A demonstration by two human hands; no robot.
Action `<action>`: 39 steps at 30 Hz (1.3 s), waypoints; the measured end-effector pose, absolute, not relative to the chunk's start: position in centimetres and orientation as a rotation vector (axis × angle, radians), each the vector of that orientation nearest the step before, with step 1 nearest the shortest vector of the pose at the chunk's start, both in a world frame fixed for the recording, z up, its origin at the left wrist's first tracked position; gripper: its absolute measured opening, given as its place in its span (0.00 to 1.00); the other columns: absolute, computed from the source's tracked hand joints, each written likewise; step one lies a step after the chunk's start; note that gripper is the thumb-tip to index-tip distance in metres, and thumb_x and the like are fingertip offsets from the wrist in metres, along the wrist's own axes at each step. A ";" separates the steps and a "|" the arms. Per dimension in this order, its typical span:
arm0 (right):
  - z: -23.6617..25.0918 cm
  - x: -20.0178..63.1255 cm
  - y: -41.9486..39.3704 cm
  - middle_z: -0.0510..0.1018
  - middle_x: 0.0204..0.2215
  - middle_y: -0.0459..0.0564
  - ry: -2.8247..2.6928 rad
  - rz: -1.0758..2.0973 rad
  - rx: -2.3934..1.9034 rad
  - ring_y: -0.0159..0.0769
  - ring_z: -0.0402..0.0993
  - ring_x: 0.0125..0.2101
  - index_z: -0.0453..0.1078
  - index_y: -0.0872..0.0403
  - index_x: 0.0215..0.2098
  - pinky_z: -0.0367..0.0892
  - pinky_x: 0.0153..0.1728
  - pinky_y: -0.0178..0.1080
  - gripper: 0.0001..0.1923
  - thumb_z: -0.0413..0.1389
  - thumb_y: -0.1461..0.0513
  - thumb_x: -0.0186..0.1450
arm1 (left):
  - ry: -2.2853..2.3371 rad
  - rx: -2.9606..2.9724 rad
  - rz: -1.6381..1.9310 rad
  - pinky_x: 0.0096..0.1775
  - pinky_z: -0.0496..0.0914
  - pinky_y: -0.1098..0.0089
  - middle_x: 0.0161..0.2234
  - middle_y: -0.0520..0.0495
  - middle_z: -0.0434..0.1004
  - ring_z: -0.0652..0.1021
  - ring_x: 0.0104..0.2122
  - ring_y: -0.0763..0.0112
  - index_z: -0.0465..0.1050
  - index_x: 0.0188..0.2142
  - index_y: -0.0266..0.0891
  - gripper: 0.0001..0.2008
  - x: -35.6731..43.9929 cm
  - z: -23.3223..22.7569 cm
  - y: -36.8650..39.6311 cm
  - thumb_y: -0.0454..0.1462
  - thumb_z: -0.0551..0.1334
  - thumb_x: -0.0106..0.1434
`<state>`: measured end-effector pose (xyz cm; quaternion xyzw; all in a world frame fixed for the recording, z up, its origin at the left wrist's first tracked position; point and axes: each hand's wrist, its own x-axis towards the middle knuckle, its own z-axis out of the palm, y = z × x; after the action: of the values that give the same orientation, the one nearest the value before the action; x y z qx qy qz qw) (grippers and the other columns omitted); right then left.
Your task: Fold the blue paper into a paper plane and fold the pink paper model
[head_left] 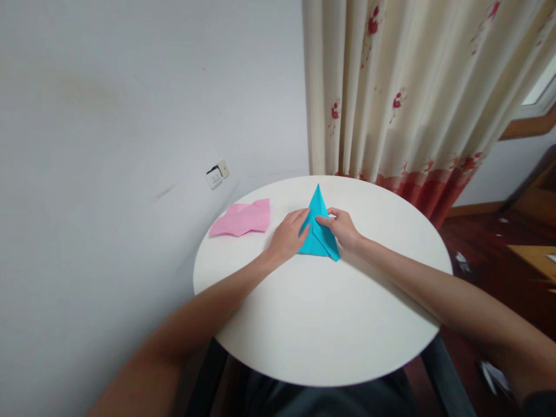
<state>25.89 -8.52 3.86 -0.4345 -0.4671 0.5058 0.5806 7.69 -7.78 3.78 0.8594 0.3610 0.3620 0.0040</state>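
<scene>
A sheet of blue paper (319, 237), folded to a narrow point at its far end, lies on the white round table (321, 313). A slanting flap shows on its right half. My left hand (289, 234) rests flat along the paper's left edge, fingers stretched out and thumb over the paper. On the other side, my right hand (341, 227) pinches the right edge, its thumb on top and the fingers partly hidden beneath or behind. To the left, apart from both hands, lies a creased pink paper (243, 219).
A white wall (130, 145) with a socket (214, 178) borders the table on the left. Behind it hangs a flowered curtain (391, 104). The dark red floor (473, 243) at the right holds scattered white items and a wooden piece (534, 259).
</scene>
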 end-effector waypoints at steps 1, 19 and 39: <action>3.9 26.0 -8.5 0.79 0.25 0.46 -1.117 1.199 -0.985 0.37 0.73 0.26 0.70 0.52 0.32 0.69 0.29 0.39 0.18 0.69 0.54 0.48 | 1.123 2.616 1.177 0.61 0.65 0.57 0.58 0.40 0.72 0.72 0.58 0.58 0.66 0.62 0.41 0.21 7.6 3.9 -7.6 0.36 0.55 0.70; 2.7 26.6 -7.4 0.76 0.24 0.41 -1.168 1.287 -0.959 0.35 0.71 0.27 0.68 0.51 0.42 0.67 0.32 0.37 0.22 0.66 0.58 0.51 | 1.060 1.550 1.410 0.30 0.65 0.72 0.30 0.49 0.77 0.75 0.29 0.68 0.75 0.42 0.40 0.11 6.6 3.7 -5.2 0.42 0.66 0.61; 1.8 26.4 -7.7 0.72 0.41 0.50 -1.556 0.595 -1.094 0.38 0.70 0.36 0.65 0.51 0.53 0.70 0.39 0.42 0.28 0.61 0.64 0.53 | 0.974 1.376 1.230 0.24 0.58 0.74 0.22 0.55 0.65 0.66 0.22 0.74 0.68 0.27 0.40 0.08 7.6 3.6 -5.9 0.39 0.66 0.56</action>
<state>26.36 -7.71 1.81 -0.4609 -0.6555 0.2508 0.5431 7.64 -5.86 3.62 0.5698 0.4031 0.5093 0.5034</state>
